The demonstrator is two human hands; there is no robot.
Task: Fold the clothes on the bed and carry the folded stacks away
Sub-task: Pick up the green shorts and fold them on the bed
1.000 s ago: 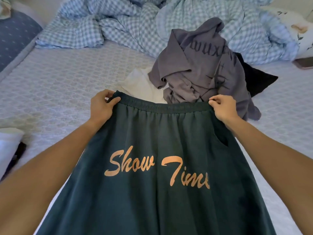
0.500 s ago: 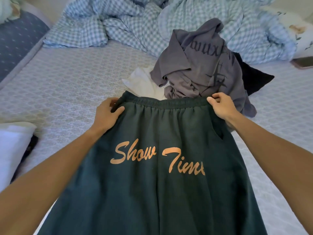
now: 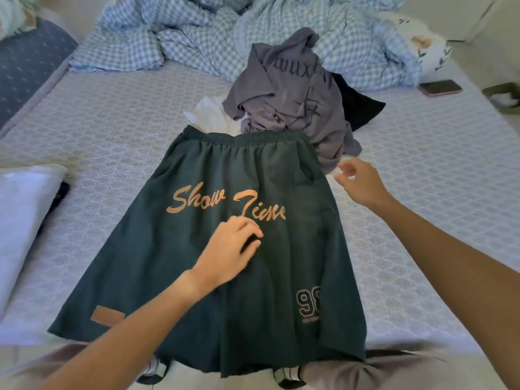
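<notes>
Dark green shorts with orange "Show Time" lettering lie spread flat on the bed, waistband away from me. My left hand rests on the middle of the shorts, fingers loosely curled, holding nothing. My right hand hovers just right of the shorts near the pocket, fingers relaxed and empty. Behind the waistband sits a heap of clothes: a grey printed top, a white garment and a black one.
A crumpled blue checked duvet fills the head of the bed. A phone lies at the right, near a floral pillow. White folded fabric sits at the left edge. A green tissue box stands far right.
Both hands let go of the waistband. The shorts now lie flat on the bed; my left hand moved down onto their middle, my right hand drew back to the right.
</notes>
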